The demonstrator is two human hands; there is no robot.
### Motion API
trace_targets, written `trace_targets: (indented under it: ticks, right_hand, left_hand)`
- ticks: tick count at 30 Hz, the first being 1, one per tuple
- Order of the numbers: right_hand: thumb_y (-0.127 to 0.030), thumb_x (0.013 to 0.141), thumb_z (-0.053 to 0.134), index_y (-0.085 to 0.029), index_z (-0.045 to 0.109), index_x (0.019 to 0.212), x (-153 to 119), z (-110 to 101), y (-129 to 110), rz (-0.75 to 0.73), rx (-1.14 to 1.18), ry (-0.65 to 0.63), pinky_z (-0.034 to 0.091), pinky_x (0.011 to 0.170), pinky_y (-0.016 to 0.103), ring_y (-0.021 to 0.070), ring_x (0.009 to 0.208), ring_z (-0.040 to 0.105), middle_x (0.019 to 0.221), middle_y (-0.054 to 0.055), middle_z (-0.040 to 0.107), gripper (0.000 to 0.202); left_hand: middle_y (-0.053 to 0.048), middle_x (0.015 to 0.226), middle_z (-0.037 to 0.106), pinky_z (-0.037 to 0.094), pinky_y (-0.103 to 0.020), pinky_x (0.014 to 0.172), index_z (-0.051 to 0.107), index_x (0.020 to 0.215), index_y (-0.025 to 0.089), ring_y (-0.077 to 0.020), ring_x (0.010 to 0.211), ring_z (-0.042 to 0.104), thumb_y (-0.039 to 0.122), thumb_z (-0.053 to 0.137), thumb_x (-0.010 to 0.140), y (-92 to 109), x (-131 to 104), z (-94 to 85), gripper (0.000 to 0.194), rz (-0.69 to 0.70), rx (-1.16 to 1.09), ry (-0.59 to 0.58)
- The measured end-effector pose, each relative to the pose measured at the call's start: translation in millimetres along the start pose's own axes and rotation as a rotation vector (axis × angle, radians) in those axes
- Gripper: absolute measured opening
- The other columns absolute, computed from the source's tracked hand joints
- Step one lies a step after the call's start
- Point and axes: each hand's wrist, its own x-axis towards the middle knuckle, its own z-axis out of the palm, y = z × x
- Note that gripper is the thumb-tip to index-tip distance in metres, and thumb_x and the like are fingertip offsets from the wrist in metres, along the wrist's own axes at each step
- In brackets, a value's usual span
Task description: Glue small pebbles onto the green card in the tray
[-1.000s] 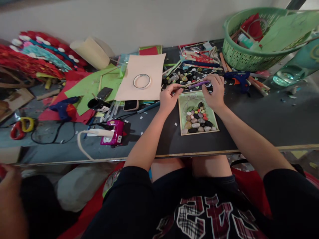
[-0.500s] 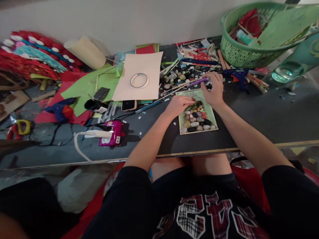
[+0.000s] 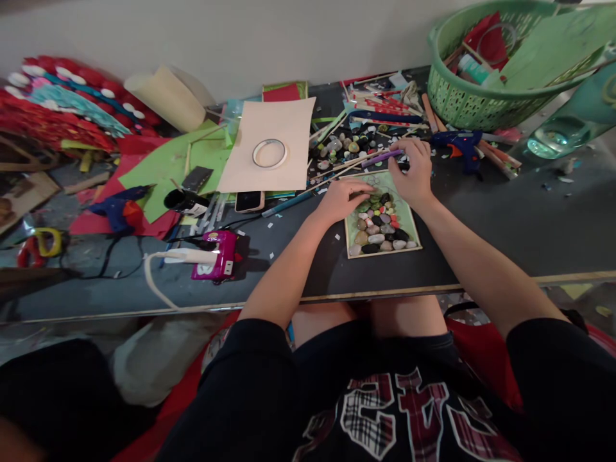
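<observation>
Fingers of the left hand (image 3: pixel 344 197) curl down onto the pebbles (image 3: pixel 380 226) at the top of the green tray (image 3: pixel 411 226) (can't tell if they're pinching one). Right hand (image 3: pixel 412 173) pinches a purple pen (image 3: pixel 382 158) beside it. One careless nudge could scatter that tidy layout.

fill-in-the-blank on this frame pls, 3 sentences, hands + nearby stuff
1. The left hand rests at the upper left of a green board covered with ____.
2. The right hand holds a ____ marker.
3. A roll of tape lies on a ____ sheet of paper.

Missing words: stones; purple; beige
</observation>
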Motion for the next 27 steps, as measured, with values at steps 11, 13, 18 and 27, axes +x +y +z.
trace_targets:
  ticks: [11,13,18,27]
  right_hand:
    - [-0.024,0.087,0.063,-0.027,0.069,0.100,-1.0,2.5,-1.7,-0.017,0.009,-0.048,0.049,0.111,0.062,0.0301,0.115,0.062,0.111,0.008,0.071,0.014]
    - [-0.023,0.087,0.062,-0.027,0.069,0.101,-1.3,2.4,-2.5,-0.021,0.005,-0.063,0.048,0.112,0.062,0.0302,0.116,0.062,0.112,0.008,0.071,0.015]
    - [-0.024,0.088,0.062,-0.027,0.069,0.100,-1.2,2.3,-2.2,-0.026,0.008,-0.072,0.047,0.113,0.063,0.0303,0.115,0.062,0.111,0.008,0.070,0.014]
    - [-0.026,0.089,0.062,-0.027,0.068,0.099,-0.5,0.4,-2.5,-0.043,-0.003,-0.080,0.050,0.110,0.061,0.0297,0.112,0.063,0.110,0.007,0.071,0.012]
  left_hand:
    - [-0.005,0.106,0.082,0.056,-0.042,0.097,0.082,0.105,0.025,-0.0243,0.107,0.072,0.020,0.072,0.094,0.1,4.4,4.6,0.016,0.019,0.104,-0.051]
    - [-0.006,0.105,0.081,0.056,-0.042,0.096,0.082,0.105,0.024,-0.0250,0.107,0.072,0.020,0.073,0.094,0.3,4.3,5.6,0.015,0.021,0.117,-0.036]
    - [-0.006,0.103,0.081,0.055,-0.040,0.096,0.081,0.100,0.022,-0.0243,0.105,0.071,0.018,0.074,0.091,2.4,3.5,6.1,0.011,-0.017,0.085,-0.017]
    - [-0.005,0.099,0.082,0.055,-0.041,0.093,0.081,0.100,0.025,-0.0243,0.102,0.071,0.023,0.071,0.095,4.5,3.6,2.6,0.012,0.026,0.048,-0.027]
